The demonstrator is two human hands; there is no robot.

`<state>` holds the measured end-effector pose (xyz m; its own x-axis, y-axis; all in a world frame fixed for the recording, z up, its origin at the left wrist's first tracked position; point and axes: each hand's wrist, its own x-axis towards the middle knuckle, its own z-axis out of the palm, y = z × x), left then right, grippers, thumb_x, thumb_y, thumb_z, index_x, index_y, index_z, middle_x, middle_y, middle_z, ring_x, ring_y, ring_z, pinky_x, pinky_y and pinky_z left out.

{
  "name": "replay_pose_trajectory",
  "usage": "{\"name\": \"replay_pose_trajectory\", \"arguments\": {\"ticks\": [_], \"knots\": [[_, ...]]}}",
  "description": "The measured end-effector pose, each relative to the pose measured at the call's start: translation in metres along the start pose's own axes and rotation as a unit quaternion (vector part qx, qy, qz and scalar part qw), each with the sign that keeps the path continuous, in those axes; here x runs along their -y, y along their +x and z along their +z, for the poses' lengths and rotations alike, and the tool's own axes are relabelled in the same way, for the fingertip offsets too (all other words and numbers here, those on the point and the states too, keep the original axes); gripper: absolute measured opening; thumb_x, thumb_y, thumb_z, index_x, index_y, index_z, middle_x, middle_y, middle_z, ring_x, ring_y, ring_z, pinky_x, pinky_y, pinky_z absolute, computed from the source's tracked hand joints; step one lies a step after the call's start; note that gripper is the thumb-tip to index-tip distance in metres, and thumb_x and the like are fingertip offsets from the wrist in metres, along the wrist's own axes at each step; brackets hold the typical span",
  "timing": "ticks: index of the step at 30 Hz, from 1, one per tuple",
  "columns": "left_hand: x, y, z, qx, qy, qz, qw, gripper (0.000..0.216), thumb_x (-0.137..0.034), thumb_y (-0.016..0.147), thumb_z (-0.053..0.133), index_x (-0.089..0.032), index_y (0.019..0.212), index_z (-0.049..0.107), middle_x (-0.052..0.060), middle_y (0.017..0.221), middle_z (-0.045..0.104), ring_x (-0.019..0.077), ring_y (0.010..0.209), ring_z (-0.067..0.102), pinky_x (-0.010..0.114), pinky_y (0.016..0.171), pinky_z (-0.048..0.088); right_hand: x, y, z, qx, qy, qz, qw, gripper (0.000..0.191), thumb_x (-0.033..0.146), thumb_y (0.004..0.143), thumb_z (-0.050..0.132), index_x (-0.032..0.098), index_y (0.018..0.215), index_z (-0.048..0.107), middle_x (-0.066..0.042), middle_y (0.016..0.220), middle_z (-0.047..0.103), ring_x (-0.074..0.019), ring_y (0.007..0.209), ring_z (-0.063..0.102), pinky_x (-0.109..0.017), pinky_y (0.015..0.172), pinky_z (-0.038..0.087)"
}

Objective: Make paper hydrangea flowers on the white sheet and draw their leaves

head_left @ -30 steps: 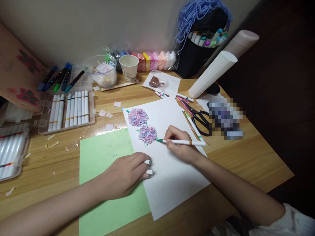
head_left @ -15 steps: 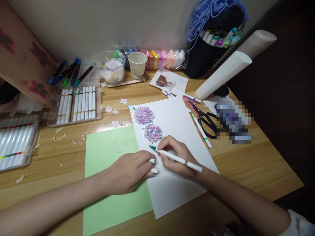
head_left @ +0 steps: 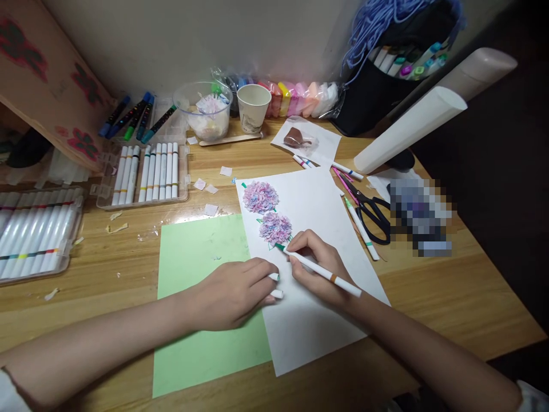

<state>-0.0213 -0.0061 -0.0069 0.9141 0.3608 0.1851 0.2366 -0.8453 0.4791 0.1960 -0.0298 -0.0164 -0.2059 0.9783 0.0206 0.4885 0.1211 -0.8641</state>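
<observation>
In my right hand (head_left: 319, 263) is a white marker (head_left: 330, 276) with a brown band, its green tip on the white paper (head_left: 330, 212) just below the lower of two pink-purple paper-scrap flowers (head_left: 275, 228). Green leaf outlines show beside both flowers. My left hand (head_left: 240, 292) lies across the paper's left edge and the light green sheet (head_left: 184, 343) under it. Two white marker caps (head_left: 277, 294) stick out from between its curled fingers.
Marker cases (head_left: 146, 200) stand at the left. A tub of scraps (head_left: 203, 123), a paper cup (head_left: 254, 109) and bagged clay (head_left: 295, 97) line the wall. Right of the paper lie scissors (head_left: 372, 212) and a green marker (head_left: 362, 230). A white tube (head_left: 407, 131) leans behind them.
The whole view has shifted, so things sit a little further right. The marker's tip has moved slightly closer to the lower flower. Both hands keep their hold.
</observation>
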Motion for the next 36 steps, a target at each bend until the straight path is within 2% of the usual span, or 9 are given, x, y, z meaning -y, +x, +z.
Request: {"name": "replay_pose_trajectory", "arguments": {"ticks": [7,22,27,36], "knots": [[-0.0008,0.0011,-0.0011,-0.001,0.003,0.001,1.0,0.025,-0.029,0.098,0.033,-0.014,0.095,0.053,0.011,0.101,0.061,0.0186,0.088,0.056,0.027,0.069,0.047,0.0009,0.0014,-0.0002,-0.004,0.001,0.001,1.0,0.012,0.015,0.082,0.055,0.022,0.09,0.05,-0.001,0.084,0.059,-0.0167,0.078,0.058,-0.028,0.069,0.045],[0.0001,0.0008,-0.0006,-0.001,0.004,0.002,1.0,0.027,-0.029,0.098,0.032,-0.013,0.096,0.054,0.012,0.102,0.061,0.0188,0.088,0.057,0.027,0.068,0.048,0.0033,0.0026,-0.0013,0.009,-0.026,-0.019,0.999,0.013,0.013,0.077,0.055,0.022,0.083,0.048,0.0,0.076,0.055,-0.015,0.067,0.054,-0.026,0.06,0.042],[0.0003,0.0008,-0.0007,-0.003,0.007,0.003,1.0,0.026,-0.028,0.098,0.032,-0.014,0.096,0.053,0.011,0.102,0.061,0.0184,0.09,0.056,0.027,0.068,0.048,0.0041,0.0022,-0.001,0.018,-0.022,-0.033,0.999,0.013,0.012,0.077,0.056,0.022,0.083,0.05,-0.001,0.077,0.057,-0.016,0.071,0.056,-0.027,0.063,0.043],[-0.0003,0.0012,-0.0009,-0.003,0.013,0.004,1.0,0.026,-0.028,0.098,0.032,-0.014,0.094,0.053,0.011,0.102,0.06,0.0181,0.088,0.056,0.027,0.066,0.048,0.0021,0.002,-0.0007,0.015,-0.015,-0.012,1.0,0.011,0.017,0.081,0.056,0.022,0.088,0.05,-0.002,0.085,0.06,-0.0171,0.077,0.058,-0.028,0.067,0.045]]}}
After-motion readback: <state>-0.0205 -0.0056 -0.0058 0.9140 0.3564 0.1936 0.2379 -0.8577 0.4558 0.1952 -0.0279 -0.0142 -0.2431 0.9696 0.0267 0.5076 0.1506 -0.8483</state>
